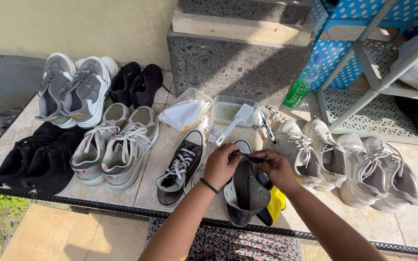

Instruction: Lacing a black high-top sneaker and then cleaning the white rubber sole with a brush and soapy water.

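- My left hand (221, 165) and right hand (276, 166) meet over a dark grey high-top shoe (246, 195); the fingers (234, 153) of both are pinched shut on its black lace (252, 158).
- The shoe stands on its heel, opening towards me, on the tiled ledge (170, 159), a yellow cloth (276, 203) just beside it.
- Its mate, a laced high-top (182, 166), lies to my left.
- Behind: a white brush (233, 123) across a clear tub (228, 110).
- White sneakers (344, 162) sit to my right, grey ones (114, 150) left.

Sunlit tiled floor (170, 159), cream wall (73, 24), perhaps stone step (233, 63).
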